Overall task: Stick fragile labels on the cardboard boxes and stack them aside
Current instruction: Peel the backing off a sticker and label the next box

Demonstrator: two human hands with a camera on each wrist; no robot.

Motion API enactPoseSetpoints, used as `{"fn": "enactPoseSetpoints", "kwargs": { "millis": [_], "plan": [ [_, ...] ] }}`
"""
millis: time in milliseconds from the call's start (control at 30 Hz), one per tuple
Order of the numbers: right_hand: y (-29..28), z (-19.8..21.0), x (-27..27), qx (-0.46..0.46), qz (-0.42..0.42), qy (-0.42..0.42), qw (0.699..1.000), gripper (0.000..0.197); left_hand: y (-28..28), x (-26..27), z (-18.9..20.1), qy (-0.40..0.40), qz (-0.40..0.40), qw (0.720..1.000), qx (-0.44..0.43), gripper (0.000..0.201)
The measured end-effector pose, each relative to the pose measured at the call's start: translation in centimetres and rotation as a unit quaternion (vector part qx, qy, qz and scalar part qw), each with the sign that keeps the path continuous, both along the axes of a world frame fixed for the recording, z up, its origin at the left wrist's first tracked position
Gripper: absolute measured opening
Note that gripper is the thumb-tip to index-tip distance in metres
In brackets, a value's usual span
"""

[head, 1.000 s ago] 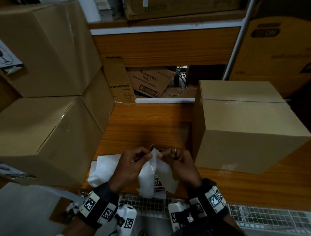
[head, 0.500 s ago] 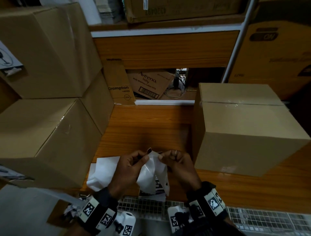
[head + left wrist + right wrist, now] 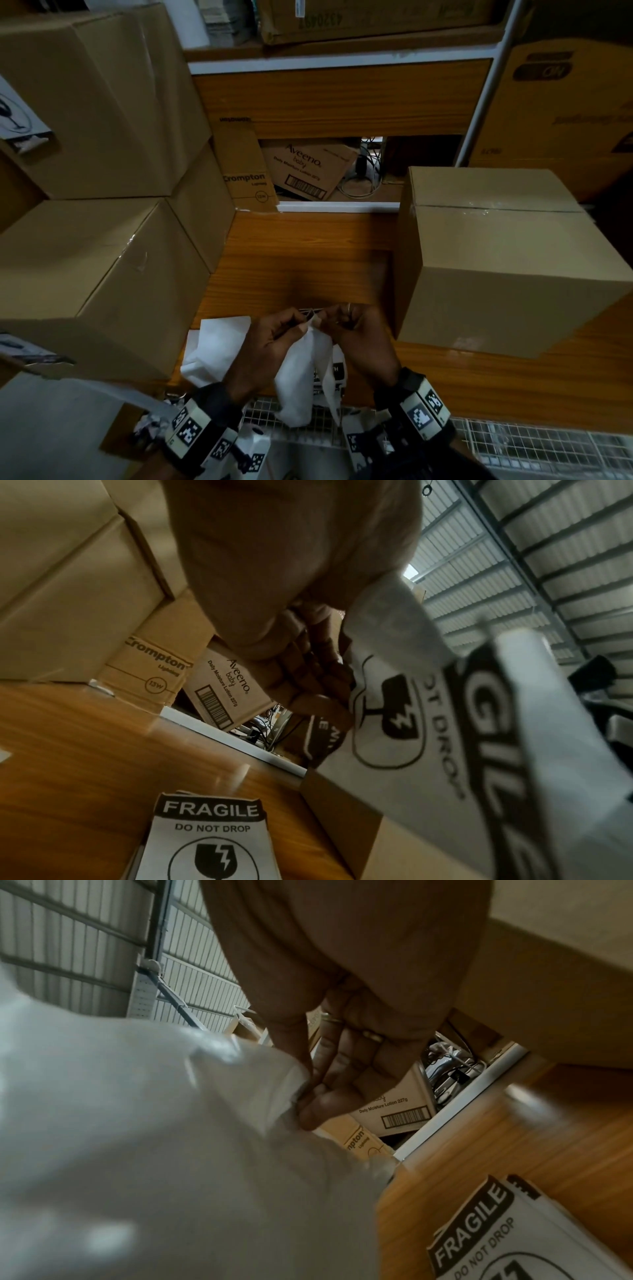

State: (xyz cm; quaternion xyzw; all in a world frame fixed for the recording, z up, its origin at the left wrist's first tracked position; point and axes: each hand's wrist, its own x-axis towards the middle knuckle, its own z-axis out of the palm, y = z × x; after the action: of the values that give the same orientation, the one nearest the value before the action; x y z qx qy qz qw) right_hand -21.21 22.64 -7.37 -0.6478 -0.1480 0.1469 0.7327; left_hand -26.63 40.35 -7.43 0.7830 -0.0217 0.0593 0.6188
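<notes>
Both hands meet over the near edge of the wooden table [image 3: 301, 260]. My left hand [image 3: 274, 339] and right hand [image 3: 356, 334] pinch the top corner of a white fragile label [image 3: 301, 370], which hangs down between them with its layers parting. In the left wrist view the printed face of the label [image 3: 411, 723] shows a broken-glass mark. More fragile labels [image 3: 209, 840] [image 3: 514, 1231] lie flat on the table under the hands. A sealed plain cardboard box [image 3: 496, 260] stands just right of the hands. Two stacked boxes [image 3: 96, 240] stand at the left, each with a label on its near side.
White backing paper [image 3: 215, 346] lies on the table left of my hands. Behind the table, a shelf opening holds an Aveeno carton [image 3: 305, 171], a Crompton carton [image 3: 245, 171] and cables. A large brown carton [image 3: 565, 113] stands far right. A wire grid [image 3: 531, 442] runs along the front edge.
My hands have stayed in place at the label's top corner, drawing slightly closer to the table. The hanging white sheets have spread a little further apart.
</notes>
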Motion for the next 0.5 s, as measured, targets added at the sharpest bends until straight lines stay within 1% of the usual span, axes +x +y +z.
{"fn": "enactPoseSetpoints", "kwargs": {
  "millis": [100, 167, 233, 333, 367, 433, 467, 500],
  "plan": [
    [0.2, 0.2, -0.1, 0.036, -0.002, 0.016, 0.999, 0.012, -0.3, -0.2, 0.3, -0.003, -0.011, 1.0, -0.021, 0.038],
    [0.3, 0.4, -0.1, 0.04, -0.007, 0.022, 0.999, 0.012, -0.3, -0.2, 0.5, -0.001, -0.009, 0.999, -0.038, 0.042],
    [0.4, 0.1, -0.1, 0.048, -0.006, 0.021, 0.999, 0.013, -0.4, -0.2, 0.8, -0.003, -0.007, 0.999, -0.05, 0.042],
    [0.5, 0.0, 0.0, 0.051, 0.003, 0.022, 0.998, 0.015, -0.5, -0.2, 1.0, -0.001, -0.001, 0.999, -0.038, 0.038],
    [0.4, 0.0, 0.0, 0.046, 0.002, 0.02, 0.999, 0.013, -0.3, -0.2, 0.9, 0.003, 0.004, 0.999, -0.032, 0.041],
    [0.2, 0.3, 0.0, 0.035, 0.006, 0.013, 0.999, 0.01, 0.1, 0.0, 0.8, 0.023, 0.012, 0.999, -0.02, 0.055],
    [0.1, 0.4, -0.1, 0.033, 0.009, 0.009, 0.999, 0.01, 0.3, 0.1, 0.9, 0.028, 0.012, 0.999, -0.013, 0.059],
    [-0.1, 0.4, -0.1, 0.034, 0.013, 0.005, 0.999, 0.01, 0.3, 0.1, 1.1, 0.018, 0.009, 1.0, -0.005, 0.054]
  ]
}}
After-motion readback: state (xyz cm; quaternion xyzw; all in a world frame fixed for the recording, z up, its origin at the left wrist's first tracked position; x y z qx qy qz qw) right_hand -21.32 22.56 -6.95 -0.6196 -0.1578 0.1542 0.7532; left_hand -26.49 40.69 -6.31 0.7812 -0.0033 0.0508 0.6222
